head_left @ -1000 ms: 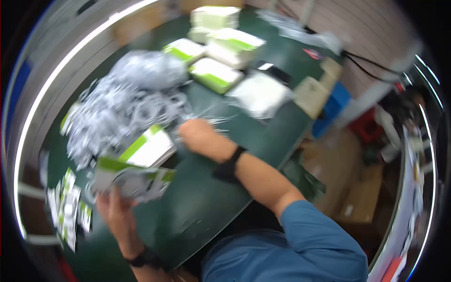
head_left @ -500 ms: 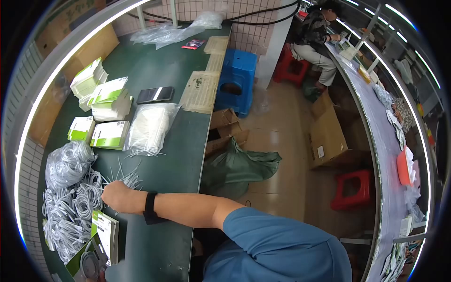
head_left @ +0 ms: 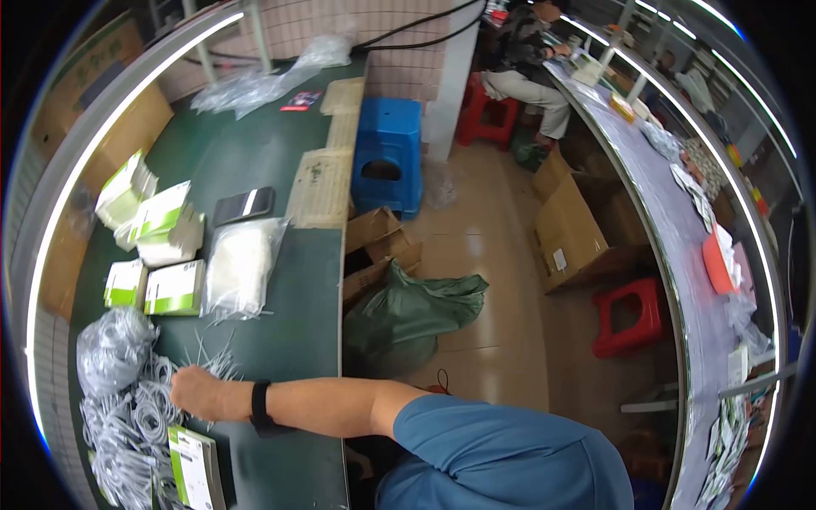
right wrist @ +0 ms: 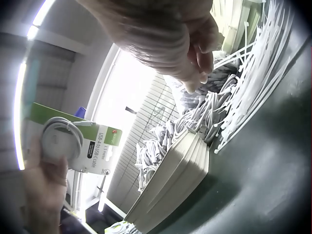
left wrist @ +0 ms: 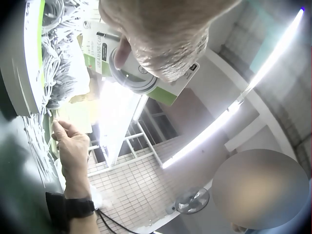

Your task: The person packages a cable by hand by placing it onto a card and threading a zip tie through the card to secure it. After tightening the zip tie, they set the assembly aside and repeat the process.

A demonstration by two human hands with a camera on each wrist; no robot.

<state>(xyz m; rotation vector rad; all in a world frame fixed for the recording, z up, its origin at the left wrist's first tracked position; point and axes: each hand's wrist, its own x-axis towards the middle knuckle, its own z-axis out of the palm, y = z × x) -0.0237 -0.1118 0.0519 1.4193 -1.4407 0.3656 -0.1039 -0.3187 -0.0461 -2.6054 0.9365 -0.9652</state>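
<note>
My left hand point(left wrist: 165, 34) grips a white-and-green retail card point(right wrist: 100, 146) with a coiled grey USB cable point(right wrist: 63, 139) on its front, the thumb over the coil. Both are out of the head view. My right hand point(head_left: 200, 393) is at a loose bunch of white cable ties point(head_left: 223, 365), its fingers bent and fingertips close together beside the tie ends. I cannot tell whether a tie is between them. Left of that hand lies a heap of coiled grey cables point(head_left: 127, 442). A stack of cards point(head_left: 194, 467) stands close in front of the heap.
Further back on the green table point(head_left: 297, 280) are a bag of white ties point(head_left: 240, 268), a phone point(head_left: 244, 206) and several card stacks point(head_left: 174, 289). Beyond the table's right edge are a blue stool point(head_left: 387, 153), a green sack point(head_left: 408, 314) and cartons. Another person sits at the far bench.
The head view has swung to the right, so the left hand and its card have left the frame. The right hand stays at the cable ties throughout.
</note>
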